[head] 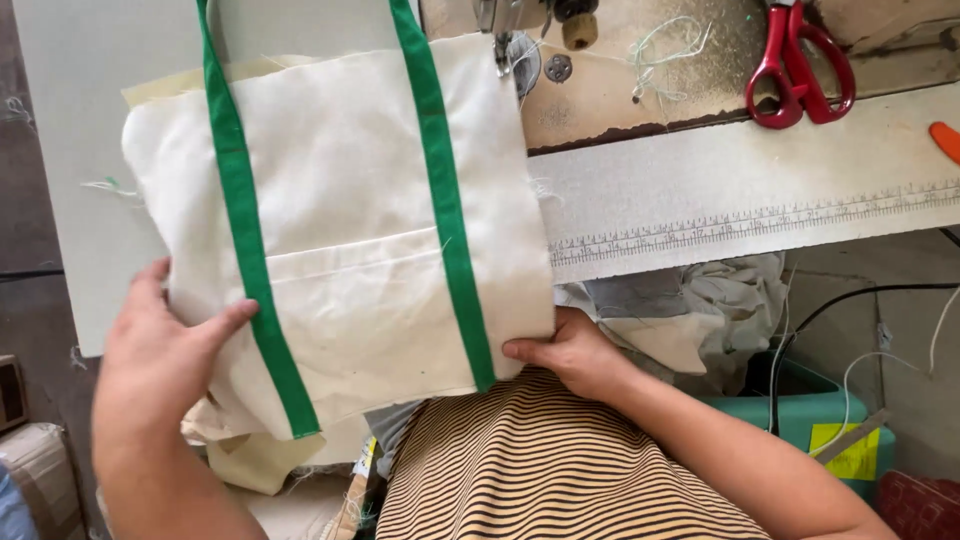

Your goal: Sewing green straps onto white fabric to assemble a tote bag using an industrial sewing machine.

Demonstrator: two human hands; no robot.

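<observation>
The left hand [160, 350] pinches the cloth panel's [350, 230] left edge, thumb on top, keeping it flat on the worktop [90, 120]. Two green straps [445, 200] run down the panel. The right hand [565, 350] grips the lower right corner, fingers tucked under, holding that edge beside the needle [500, 50]. Red scissors [800, 65] lie far right.

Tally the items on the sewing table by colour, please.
Cream: 1 fabric bag panel, held by left hand and right hand
Green: 2 straps, left strap and right strap
Red: 1 pair of scissors
Orange: 1 object, cut off at the edge
Total: 5
</observation>
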